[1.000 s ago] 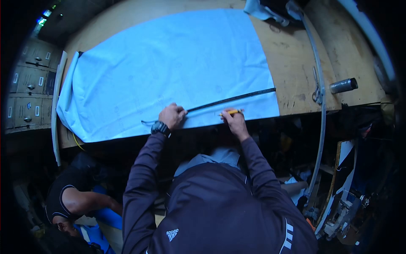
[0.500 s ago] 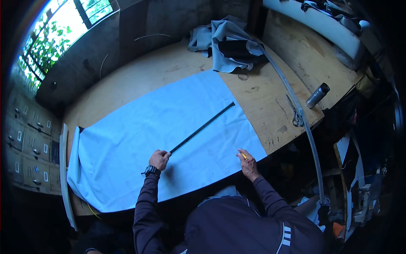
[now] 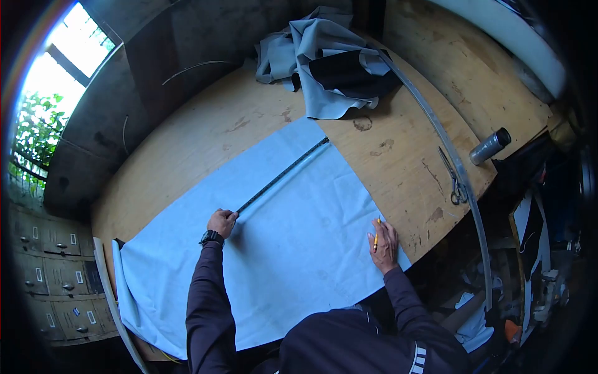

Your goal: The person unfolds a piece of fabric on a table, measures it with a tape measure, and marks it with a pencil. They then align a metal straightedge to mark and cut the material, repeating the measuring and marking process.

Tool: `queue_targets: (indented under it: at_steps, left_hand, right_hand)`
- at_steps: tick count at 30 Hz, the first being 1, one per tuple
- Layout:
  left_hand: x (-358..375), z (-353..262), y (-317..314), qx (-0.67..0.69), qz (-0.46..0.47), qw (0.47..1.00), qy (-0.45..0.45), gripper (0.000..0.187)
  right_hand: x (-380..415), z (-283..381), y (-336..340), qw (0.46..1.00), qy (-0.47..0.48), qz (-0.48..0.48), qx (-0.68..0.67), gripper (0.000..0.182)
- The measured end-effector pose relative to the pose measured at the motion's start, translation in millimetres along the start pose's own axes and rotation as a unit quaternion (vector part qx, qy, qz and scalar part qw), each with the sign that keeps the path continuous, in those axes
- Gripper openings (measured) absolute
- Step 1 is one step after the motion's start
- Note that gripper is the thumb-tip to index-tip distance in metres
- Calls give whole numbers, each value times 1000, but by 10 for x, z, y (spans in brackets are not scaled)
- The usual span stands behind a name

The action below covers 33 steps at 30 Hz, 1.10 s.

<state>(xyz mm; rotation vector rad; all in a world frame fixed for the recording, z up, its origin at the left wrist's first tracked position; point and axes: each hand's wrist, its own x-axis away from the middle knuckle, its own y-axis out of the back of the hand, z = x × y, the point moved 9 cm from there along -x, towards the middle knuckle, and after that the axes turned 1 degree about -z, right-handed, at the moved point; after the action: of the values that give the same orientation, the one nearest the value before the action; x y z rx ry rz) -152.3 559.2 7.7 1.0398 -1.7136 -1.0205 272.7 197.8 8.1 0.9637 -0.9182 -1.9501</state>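
Observation:
A sheet of light blue fabric (image 3: pixel 293 249) is spread over the wooden table. My left hand (image 3: pixel 222 222), with a watch at the wrist, is closed on the near end of a long black ruler (image 3: pixel 280 178). Small marks show along the ruler, which runs diagonally across the fabric to its far right edge; a shadow beside it suggests it is slightly raised. My right hand (image 3: pixel 386 245) rests at the fabric's right edge. Between its thumb and fingers is a yellow pencil (image 3: pixel 375 240), pointing away from me.
Crumpled grey and black material (image 3: pixel 330 62) lies at the table's back. To the right are scissors (image 3: pixel 456 184), a dark cylinder (image 3: pixel 490 146) and a long curved strip (image 3: pixel 445 137). Metal drawers (image 3: pixel 59 274) stand at the left, beside the wooden table's (image 3: pixel 411 162) end.
My right hand has moved right with the pencil, onto the fabric's right edge. My left hand and the ruler have shifted slightly leftward in view, as the camera has also moved.

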Motion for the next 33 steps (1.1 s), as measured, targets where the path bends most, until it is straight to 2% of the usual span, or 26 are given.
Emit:
queue_targets:
  at_steps: [6, 13, 16, 19, 20, 24, 28, 31, 33]
  left_hand:
    - [-544, -18, 74, -3, -3, 999, -35, 31]
    - [-753, -1, 188, -12, -20, 998, -53, 30]
    - [-803, 19, 186, -10, -18, 998, -61, 29]
    - [-801, 12, 197, -6, -28, 997, -74, 28]
    - [-809, 13, 205, -3, -25, 997, -74, 28]
    - [-807, -10, 230, 1, -23, 997, -77, 27]
    - [-812, -29, 240, 1, -31, 996, -81, 26]
    - [-821, -18, 229, -11, -25, 997, -71, 28]
    - [-813, -5, 239, -3, -28, 997, -69, 29]
  right_hand:
    - [-73, 35, -56, 1000, -3, 14, 23, 54]
    - [-181, 34, -77, 999, -38, 26, -2, 51]
    - [-346, 103, -130, 996, -69, 10, -47, 46]
    - [-584, 253, -284, 995, -50, 17, -90, 39]
    - [-740, 414, -279, 995, -8, 6, -103, 33]
    - [-1207, 820, -466, 979, 43, 7, -197, 26]
    - [-1515, 1133, -797, 964, 36, 9, -262, 17]
    - [-1662, 1326, -1221, 927, -55, 69, -365, 15]
    - [-1805, 1477, -1554, 903, -76, 105, -409, 15]
